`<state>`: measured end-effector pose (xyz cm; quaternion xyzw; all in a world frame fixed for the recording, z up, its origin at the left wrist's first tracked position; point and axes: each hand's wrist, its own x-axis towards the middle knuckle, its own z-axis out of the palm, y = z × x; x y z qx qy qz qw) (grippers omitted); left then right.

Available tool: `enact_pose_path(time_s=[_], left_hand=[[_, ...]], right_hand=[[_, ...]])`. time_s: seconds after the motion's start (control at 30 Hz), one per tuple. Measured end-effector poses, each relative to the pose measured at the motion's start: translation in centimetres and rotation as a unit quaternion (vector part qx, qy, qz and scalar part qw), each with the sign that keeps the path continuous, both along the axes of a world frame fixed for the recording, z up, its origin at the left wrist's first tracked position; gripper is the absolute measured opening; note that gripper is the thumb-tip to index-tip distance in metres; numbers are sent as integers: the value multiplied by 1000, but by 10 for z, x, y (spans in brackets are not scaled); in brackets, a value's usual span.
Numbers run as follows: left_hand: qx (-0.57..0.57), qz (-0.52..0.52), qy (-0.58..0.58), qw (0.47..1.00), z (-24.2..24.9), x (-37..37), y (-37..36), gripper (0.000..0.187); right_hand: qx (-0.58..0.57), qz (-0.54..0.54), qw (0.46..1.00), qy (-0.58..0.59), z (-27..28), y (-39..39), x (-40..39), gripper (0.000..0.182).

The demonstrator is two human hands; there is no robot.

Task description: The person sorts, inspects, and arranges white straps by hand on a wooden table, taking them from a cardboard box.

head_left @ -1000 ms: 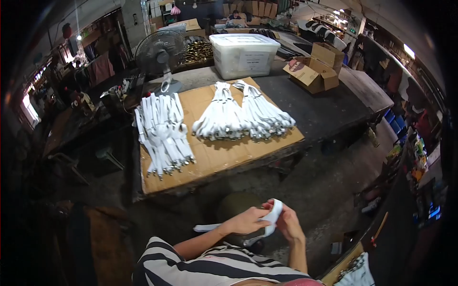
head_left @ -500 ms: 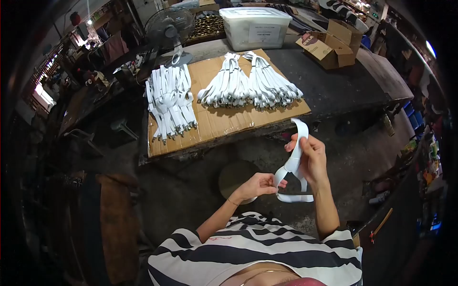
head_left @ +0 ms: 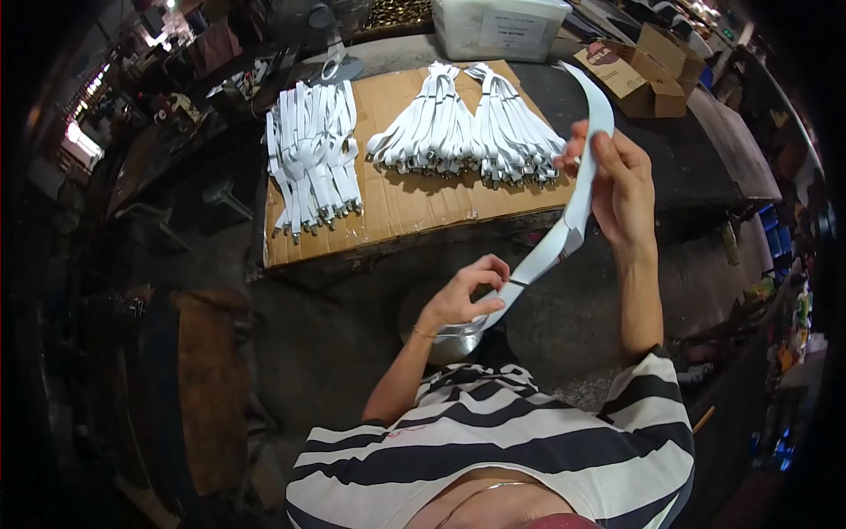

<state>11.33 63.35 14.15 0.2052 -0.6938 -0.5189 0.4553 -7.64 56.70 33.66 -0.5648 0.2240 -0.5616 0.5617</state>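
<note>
A pair of white suspenders (head_left: 577,207) stretches on a slant between my hands, with a dark band across the strap near its lower part. My right hand (head_left: 621,181) grips the upper length between thumb and fingers, and the free end curves up beyond them. Lower down, my left hand (head_left: 463,295) has its fingers curled around the strap close to the dark band. Two fanned bundles of white suspenders (head_left: 432,123) with metal clips lie on a cardboard sheet (head_left: 397,216). More white suspenders (head_left: 313,159) lie side by side at its left.
Behind the cardboard stand a lidded plastic bin (head_left: 500,31) with a label and a fan (head_left: 326,44). An open carton (head_left: 656,75) sits at the table's right. Below my left hand is a round stool (head_left: 454,348); a brown padded seat (head_left: 211,388) stands at left.
My right hand has risen up and to the right, drawing the looped suspenders out into a long slanting strap. My left hand has moved slightly upward, and the view has shifted.
</note>
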Motion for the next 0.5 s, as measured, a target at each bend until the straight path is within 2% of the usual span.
enact_pose_path(time_s=[0.07, 0.1, 0.23, 0.37, 0.5], left_hand=[[44, -17, 18, 999, 5, -5, -18, 19], [115, -22, 39, 992, 11, -12, -24, 23], [49, 74, -3, 996, 27, -50, -65, 34], [55, 151, -43, 986, 8, -88, -113, 25], [52, 247, -36, 967, 11, -107, -140, 29]], right_hand=[[10, 32, 999, -7, 2, -28, -1, 29], [28, 57, 998, -29, 2, -45, -2, 28], [87, 137, 984, -79, -4, -106, -5, 27], [177, 214, 951, -137, -10, -156, 2, 30], [187, 254, 939, -136, -2, -178, 3, 35]])
